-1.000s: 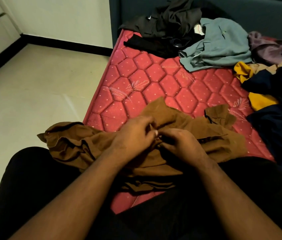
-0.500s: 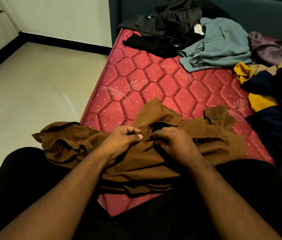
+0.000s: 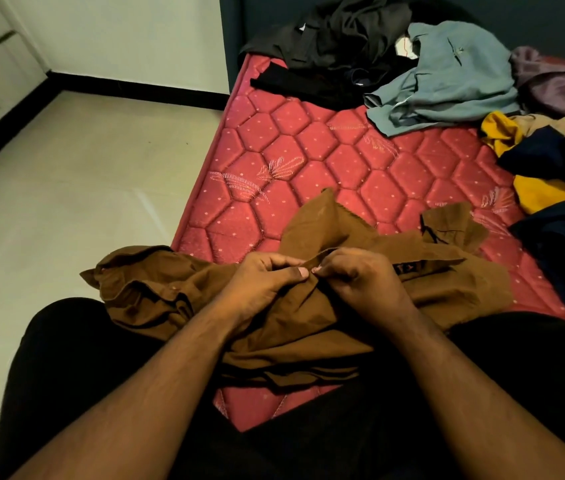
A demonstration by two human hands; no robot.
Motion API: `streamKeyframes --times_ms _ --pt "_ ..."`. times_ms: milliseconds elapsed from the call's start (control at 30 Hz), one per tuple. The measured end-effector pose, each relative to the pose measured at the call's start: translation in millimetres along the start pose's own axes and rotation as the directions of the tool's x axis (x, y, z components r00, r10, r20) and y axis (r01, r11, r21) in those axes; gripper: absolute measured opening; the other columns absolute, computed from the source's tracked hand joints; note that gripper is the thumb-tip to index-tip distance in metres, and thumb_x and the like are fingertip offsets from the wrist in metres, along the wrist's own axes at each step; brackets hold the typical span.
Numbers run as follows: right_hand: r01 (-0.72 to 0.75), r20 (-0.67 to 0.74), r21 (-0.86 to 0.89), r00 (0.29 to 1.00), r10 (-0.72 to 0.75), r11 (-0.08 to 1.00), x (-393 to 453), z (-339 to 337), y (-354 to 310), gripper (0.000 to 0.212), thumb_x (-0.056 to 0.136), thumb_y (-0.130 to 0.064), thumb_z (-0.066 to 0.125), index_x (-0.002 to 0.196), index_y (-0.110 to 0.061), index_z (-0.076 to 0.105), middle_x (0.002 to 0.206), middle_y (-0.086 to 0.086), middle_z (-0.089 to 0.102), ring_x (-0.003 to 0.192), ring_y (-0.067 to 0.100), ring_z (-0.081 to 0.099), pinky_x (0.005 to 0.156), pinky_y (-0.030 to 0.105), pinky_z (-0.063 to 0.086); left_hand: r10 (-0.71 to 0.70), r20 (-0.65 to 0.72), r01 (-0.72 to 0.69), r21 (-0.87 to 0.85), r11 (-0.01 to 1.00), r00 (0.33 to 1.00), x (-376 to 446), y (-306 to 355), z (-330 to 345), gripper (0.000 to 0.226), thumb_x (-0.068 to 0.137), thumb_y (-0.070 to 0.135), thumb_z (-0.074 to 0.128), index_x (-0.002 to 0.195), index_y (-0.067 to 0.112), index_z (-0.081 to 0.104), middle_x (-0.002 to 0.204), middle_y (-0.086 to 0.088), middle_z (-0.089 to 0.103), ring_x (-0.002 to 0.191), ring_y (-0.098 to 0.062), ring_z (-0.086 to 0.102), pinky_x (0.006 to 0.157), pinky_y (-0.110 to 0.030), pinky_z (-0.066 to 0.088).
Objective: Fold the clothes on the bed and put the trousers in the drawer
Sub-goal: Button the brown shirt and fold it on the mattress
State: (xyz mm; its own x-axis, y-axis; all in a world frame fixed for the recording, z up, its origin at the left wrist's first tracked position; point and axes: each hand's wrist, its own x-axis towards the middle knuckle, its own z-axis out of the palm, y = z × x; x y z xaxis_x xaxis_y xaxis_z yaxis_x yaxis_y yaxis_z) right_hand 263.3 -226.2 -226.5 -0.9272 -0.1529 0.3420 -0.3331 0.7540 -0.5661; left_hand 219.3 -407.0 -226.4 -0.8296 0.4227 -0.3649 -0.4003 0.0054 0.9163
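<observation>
A: Item, brown shirt (image 3: pixel 326 323) — location?
B: Near edge of bed (image 3: pixel 308 161), partly across the lap

A: Hands?
B: Left hand (image 3: pixel 260 282) and right hand (image 3: pixel 360 278), fingers pinched shut on one shirt edge, thumbs nearly touching

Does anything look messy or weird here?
Yes. Unfolded clothes lie heaped at the far end of the red mattress: a dark pile and a grey-blue shirt. The brown shirt both hands pinch droops off the mattress's edge.
</observation>
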Motion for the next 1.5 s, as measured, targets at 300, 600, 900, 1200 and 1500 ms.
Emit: streamKeyframes --times_ms 300,600,900,1200,1500 --pt "-0.036 -0.038 -0.051 0.999 0.035 0.998 0.7 1.3 -2.4 0.005 0.076 -0.015 0.064 0.077 -0.010 0.065 0.076 0.000 0.067 0.071 0.018 0.065 0.060 0.039 0.054 0.317 -0.010 -0.303 0.269 0.914 0.948 -1.4 -6.1 5.0 0.024 0.080 -0.006 0.073 0.102 0.001 0.074 0.097 -0.007 0.075 0.090 -0.011 0.069 0.086 -0.023 0.053" --pt "-0.212 0.033 0.025 0.977 0.211 0.977 1.4 1.6 3.0 0.013 0.073 -0.018 0.071 0.085 -0.013 0.074 0.079 -0.003 0.073 0.075 0.011 0.068 0.068 0.033 0.053 0.598 0.073 -0.517 0.595 0.616 0.798 1.0 -16.7 4.3 0.021 0.078 0.002 0.077 0.099 0.007 0.077 0.095 -0.003 0.075 0.091 0.000 0.064 0.080 -0.003 0.045" --pt "-0.247 -0.092 -0.021 0.965 0.244 0.969 -3.0 2.7 -7.0 0.011 0.075 -0.026 0.071 0.075 -0.015 0.074 0.071 -0.004 0.073 0.066 0.011 0.068 0.060 0.028 0.053 0.675 0.111 -0.575 0.633 0.518 0.729 0.3 -22.9 4.5 0.023 0.080 0.011 0.072 0.103 0.009 0.076 0.080 -0.008 0.069 0.073 -0.014 0.066 0.066 -0.026 0.051" --pt "-0.389 0.019 0.182 0.920 0.392 0.903 -5.6 2.2 -1.6 0.014 0.082 -0.020 0.066 0.094 -0.016 0.061 0.088 -0.008 0.072 0.084 0.013 0.069 0.079 0.039 0.054 0.115 0.284 -0.307 0.871 0.384 0.952 -8.5 13.6 -12.5 0.017 0.094 0.016 0.060 0.105 0.010 0.072 0.101 -0.005 0.071 0.090 -0.016 0.064 0.074 -0.025 0.042" --pt "-0.394 0.217 -0.298 0.859 0.463 0.870 -5.1 -27.9 23.8 0.015 0.080 -0.014 0.070 0.092 -0.020 0.076 0.097 -0.001 0.069 0.096 0.018 0.062 0.082 0.029 0.048 0.173 0.143 -0.173 0.969 0.177 0.975 -20.6 53.3 -8.1 0.043 0.087 0.040 0.066 0.127 0.026 0.060 0.114 0.000 0.064 0.104 -0.020 0.061 0.091 -0.036 0.051"
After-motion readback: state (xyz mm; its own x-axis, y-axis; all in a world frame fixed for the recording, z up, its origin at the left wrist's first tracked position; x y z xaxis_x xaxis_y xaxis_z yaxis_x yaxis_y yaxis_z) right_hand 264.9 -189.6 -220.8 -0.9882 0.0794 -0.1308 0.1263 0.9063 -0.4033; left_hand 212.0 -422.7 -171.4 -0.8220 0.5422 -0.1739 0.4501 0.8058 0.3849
